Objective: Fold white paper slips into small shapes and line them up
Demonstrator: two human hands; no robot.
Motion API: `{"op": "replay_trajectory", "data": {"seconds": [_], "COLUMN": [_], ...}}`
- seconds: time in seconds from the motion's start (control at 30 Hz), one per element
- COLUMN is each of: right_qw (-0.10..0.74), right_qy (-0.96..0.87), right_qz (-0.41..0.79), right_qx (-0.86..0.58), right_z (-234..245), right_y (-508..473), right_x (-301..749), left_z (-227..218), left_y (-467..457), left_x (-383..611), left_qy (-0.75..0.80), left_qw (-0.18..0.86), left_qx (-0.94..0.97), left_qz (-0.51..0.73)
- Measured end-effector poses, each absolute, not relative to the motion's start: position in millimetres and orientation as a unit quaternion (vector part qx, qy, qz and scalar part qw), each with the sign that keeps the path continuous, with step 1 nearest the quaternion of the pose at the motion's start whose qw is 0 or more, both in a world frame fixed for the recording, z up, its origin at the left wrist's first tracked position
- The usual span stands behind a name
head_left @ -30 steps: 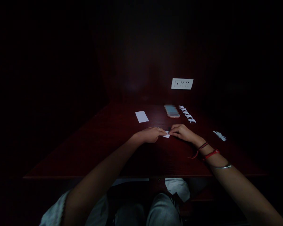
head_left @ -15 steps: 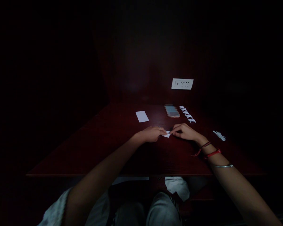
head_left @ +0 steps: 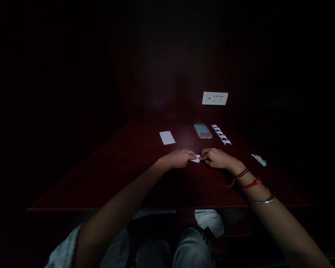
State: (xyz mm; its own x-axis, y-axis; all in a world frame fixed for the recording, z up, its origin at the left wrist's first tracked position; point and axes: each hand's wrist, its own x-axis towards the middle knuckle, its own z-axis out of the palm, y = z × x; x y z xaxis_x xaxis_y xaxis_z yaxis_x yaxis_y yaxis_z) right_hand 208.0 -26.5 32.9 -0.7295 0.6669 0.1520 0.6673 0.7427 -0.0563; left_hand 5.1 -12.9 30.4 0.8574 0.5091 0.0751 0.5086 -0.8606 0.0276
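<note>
A small white piece of paper [head_left: 195, 160] lies on the dark red table [head_left: 106, 178], between my two hands. My left hand [head_left: 180, 158] grips its left side, thumb and fingers closed on it. At the paper's right edge, my right hand [head_left: 216, 158] has its fingers curled and the fingertips pinched on the paper. Parts of the paper are covered by my fingers, so its exact folds cannot be made out. Beyond my left hand lies a flat white sheet of paper [head_left: 167, 137].
A phone [head_left: 203, 131] with a blurred screen lies at the back. To its right runs a row of folded white paper pieces [head_left: 221, 134]. Thin white paper strips [head_left: 259, 160] lie at the right. A socket panel [head_left: 214, 98] is on the back wall.
My right hand has lowered slightly, and its fingers have curled in closer against the paper's right edge. My left hand stays on the paper. The view has shifted a little.
</note>
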Motion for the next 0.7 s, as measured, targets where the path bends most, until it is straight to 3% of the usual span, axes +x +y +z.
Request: {"op": "replay_trajectory", "data": {"seconds": [0.17,0.43,0.7], "right_qw": [0.067,0.115,0.078], "right_qy": [-0.92,-0.922,-0.935], "right_qz": [0.005,-0.008,-0.006], "right_qx": [-0.387,-0.37,-0.346], "right_z": [35.0,29.9,32.4], "right_y": [-27.8,-24.2,-26.8], "right_x": [213.1,215.3,209.7], "left_z": [30.6,27.4,25.8], "left_y": [-15.6,-12.2,-13.2], "left_x": [4.1,3.6,7.0], "left_qy": [0.276,0.258,0.25], "left_qw": [-0.006,-0.003,-0.035], "left_qx": [0.96,0.965,0.966], "left_qz": [0.037,0.043,0.063]}}
